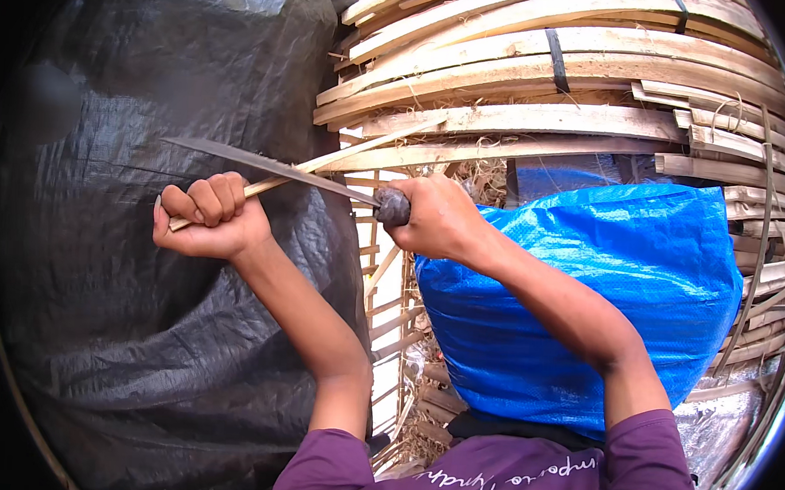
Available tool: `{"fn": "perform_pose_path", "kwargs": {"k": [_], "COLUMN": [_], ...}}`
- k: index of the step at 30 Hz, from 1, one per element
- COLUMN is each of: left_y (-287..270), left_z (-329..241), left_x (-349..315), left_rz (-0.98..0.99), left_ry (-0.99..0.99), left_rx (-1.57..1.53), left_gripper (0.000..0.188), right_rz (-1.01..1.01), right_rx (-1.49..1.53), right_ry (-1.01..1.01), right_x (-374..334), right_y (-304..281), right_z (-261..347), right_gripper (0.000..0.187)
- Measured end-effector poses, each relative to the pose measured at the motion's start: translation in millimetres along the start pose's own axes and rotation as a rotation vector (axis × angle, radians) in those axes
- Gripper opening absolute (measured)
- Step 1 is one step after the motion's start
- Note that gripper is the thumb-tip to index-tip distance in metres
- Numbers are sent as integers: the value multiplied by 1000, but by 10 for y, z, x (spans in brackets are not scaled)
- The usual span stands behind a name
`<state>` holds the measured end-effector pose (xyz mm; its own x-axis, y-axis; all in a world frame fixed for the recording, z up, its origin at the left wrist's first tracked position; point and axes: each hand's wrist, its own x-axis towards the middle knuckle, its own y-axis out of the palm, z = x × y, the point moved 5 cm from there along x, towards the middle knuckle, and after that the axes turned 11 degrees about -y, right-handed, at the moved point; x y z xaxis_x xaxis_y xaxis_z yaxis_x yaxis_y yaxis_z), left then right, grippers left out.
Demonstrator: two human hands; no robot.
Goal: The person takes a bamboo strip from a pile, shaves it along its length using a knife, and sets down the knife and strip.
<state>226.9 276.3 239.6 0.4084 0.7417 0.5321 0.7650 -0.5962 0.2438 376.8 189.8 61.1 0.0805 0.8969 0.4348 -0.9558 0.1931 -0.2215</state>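
Note:
My left hand (212, 215) is closed round one end of a thin bamboo strip (362, 157), which slants up and to the right. In my right hand (438, 216) is the dark, wrapped handle of a long knife (264, 161). Its blade points left and crosses the strip just beyond my left fist, seemingly against it. The blade's tip reaches out past the left hand, over a black plastic sheet (140, 320). A blue tarp (585, 299) covers my lap beneath the right forearm.
Bundles of split bamboo slats (544, 71), bound with black bands, lie across the far side. More slat ends (767, 211) are stacked at the right. A slatted bamboo floor (390, 334) with fibre shavings (485, 181) shows between the sheet and the tarp.

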Motion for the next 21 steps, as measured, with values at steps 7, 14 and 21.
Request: {"fn": "perform_pose_path", "kwargs": {"k": [7, 14, 21], "left_y": [-84, 54, -58], "left_z": [-7, 30, 11], "left_x": [14, -28, -29], "left_rz": [10, 48, 28], "left_ry": [-2, 3, 4], "left_rx": [-50, -16, -28], "left_gripper": [42, 42, 42], "right_rz": [46, 56, 27], "right_rx": [-57, -33, -108], "right_ry": [215, 51, 164], "right_x": [-136, 53, -107], "right_y": [-70, -71, -31], "right_z": [-528, 69, -653], "right_gripper": [17, 17, 18]}}
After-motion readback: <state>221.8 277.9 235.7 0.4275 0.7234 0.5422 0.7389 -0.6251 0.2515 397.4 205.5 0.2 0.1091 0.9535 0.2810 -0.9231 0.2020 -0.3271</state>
